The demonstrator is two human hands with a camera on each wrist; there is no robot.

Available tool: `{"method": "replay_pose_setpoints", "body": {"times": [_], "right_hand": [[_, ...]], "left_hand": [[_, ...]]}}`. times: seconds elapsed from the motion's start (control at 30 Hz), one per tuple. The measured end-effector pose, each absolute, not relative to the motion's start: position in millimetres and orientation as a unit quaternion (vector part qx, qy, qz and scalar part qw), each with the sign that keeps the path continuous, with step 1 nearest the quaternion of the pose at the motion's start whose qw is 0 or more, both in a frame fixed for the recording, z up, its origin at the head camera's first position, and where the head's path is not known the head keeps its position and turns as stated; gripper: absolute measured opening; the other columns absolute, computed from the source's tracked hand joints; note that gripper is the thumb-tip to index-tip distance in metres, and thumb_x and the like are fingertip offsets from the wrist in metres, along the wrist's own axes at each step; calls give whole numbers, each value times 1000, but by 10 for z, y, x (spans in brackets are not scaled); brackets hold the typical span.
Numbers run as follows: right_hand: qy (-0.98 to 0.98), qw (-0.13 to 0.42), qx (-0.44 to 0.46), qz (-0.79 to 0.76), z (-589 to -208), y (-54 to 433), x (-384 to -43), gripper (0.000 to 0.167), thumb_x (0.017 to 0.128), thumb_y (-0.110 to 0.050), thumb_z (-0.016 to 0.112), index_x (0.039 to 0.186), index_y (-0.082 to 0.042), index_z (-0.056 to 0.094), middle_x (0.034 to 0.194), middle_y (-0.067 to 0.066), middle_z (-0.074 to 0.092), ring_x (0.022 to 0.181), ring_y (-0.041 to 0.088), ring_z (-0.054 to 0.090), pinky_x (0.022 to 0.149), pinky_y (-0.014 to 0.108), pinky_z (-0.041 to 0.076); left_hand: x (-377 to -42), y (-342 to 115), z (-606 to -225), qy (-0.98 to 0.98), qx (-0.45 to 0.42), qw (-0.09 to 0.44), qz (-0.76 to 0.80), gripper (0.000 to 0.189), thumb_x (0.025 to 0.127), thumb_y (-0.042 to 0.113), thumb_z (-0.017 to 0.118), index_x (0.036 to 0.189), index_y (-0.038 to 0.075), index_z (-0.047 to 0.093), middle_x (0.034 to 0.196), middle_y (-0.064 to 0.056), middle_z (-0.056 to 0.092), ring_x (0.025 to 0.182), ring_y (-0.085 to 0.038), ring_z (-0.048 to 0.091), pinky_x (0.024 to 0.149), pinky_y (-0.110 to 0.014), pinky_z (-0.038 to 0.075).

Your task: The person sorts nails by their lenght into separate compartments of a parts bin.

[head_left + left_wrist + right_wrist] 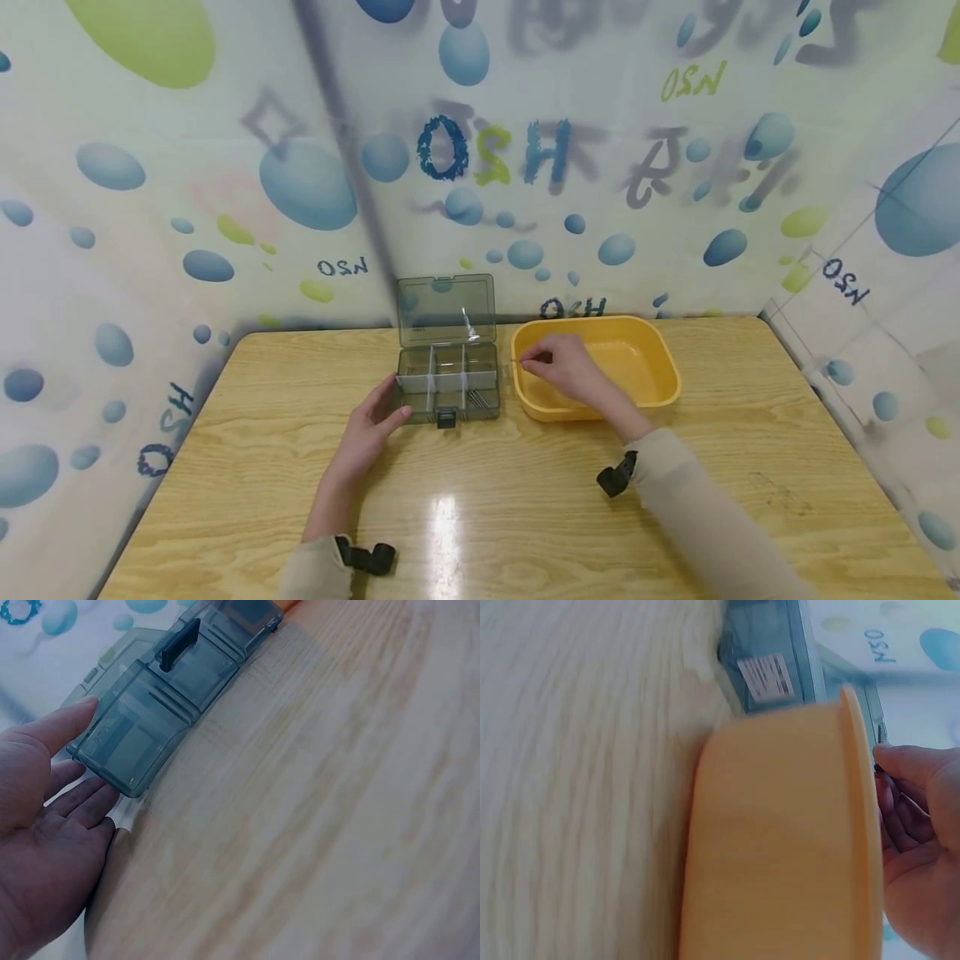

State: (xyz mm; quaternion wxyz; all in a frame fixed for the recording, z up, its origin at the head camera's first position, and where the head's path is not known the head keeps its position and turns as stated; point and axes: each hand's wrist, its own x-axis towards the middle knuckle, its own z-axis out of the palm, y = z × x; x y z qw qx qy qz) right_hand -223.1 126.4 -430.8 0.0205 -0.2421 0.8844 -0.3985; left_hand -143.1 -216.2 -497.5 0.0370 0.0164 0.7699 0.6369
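A smoky transparent compartment box [447, 382] stands on the table with its lid [447, 311] raised. Several thin metal pieces [477, 401] lie in its front right compartment. My left hand [369, 427] rests at the box's front left corner, thumb [73, 724] on the front face and straight fingers along the left side. Over the left rim of a yellow plastic basin [630, 367], my right hand [566, 367] pinches a small dark screw [882, 733] between thumb and fingertips. The screw points left toward the box, and its other end is hidden in the fingers.
The basin stands right beside the box, a narrow gap between them. Behind both, a patterned curtain [645, 275] hangs at the back edge of the wooden table [525, 517]. A label [766, 677] is on the box's side facing the basin.
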Motion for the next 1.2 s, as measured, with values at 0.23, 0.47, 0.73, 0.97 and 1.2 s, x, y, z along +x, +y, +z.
{"method": "replay_pose_setpoints", "body": {"times": [0.23,0.47,0.73,0.97,1.2], "right_hand": [[877,15,-237,-417,-4306,1061,-2160,10,94,-5,73,101,0,79,93,6,72,84,18,66,76,32,58],[872,22,-229,-432,-4322,854,-2112,12,97,-8,72,104,-1,79,95,4,70,85,17,62,75,31,56],[858,40,-229,-457,-4308,665,-2056,13,96,-6,73,105,1,78,94,4,68,83,18,61,72,28,56],[865,36,-244,-437,-4352,535,-2048,10,95,-8,73,102,-2,78,94,3,68,85,17,60,73,26,55],[864,27,-261,-430,-4349,333,-2028,11,96,-8,73,103,-1,78,94,3,69,83,15,62,72,23,55]], "left_hand": [[-1434,-2157,-4968,769,20,40,637,70,103,14,65,160,1,28,166,-19,25,153,-34,22,124,-45,20],[-1427,-2174,-4979,773,19,34,634,70,102,14,65,160,0,29,165,-20,26,153,-35,24,123,-44,21],[-1430,-2162,-4995,768,20,36,639,70,102,14,65,160,0,28,166,-20,25,153,-35,23,123,-45,20],[-1430,-2150,-5029,767,19,42,640,70,102,14,65,160,1,28,166,-20,26,153,-35,23,123,-45,21],[-1440,-2149,-5011,764,18,36,644,70,102,14,66,160,3,29,166,-18,27,153,-34,24,124,-46,21]]}}
